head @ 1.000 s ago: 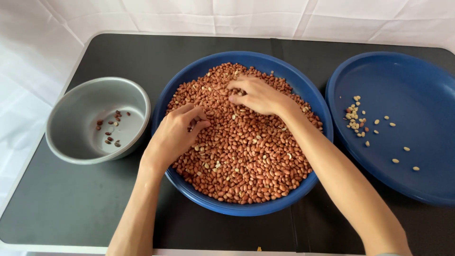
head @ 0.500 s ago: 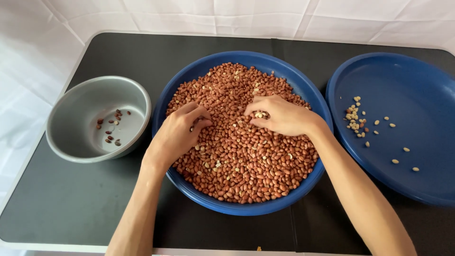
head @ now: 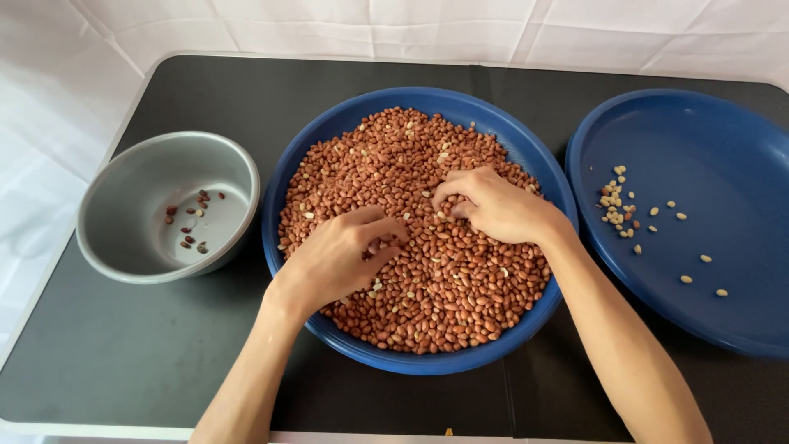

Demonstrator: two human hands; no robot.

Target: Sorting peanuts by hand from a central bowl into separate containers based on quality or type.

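Red-skinned peanuts (head: 427, 271) under both hands (head: 337, 259)

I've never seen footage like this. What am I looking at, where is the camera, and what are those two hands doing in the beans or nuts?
No machine here: a person's two bare hands, filmed by a camera worn on the head, looking down. On a dark table stands a big blue bowl heaped with red-brown peanuts. The left hand and right hand both rest in the heap, fingers curled; whether they pinch anything is hidden. To the left is a grey bowl with a few dark pieces. To the right is a blue plate with some pale skinless peanuts.
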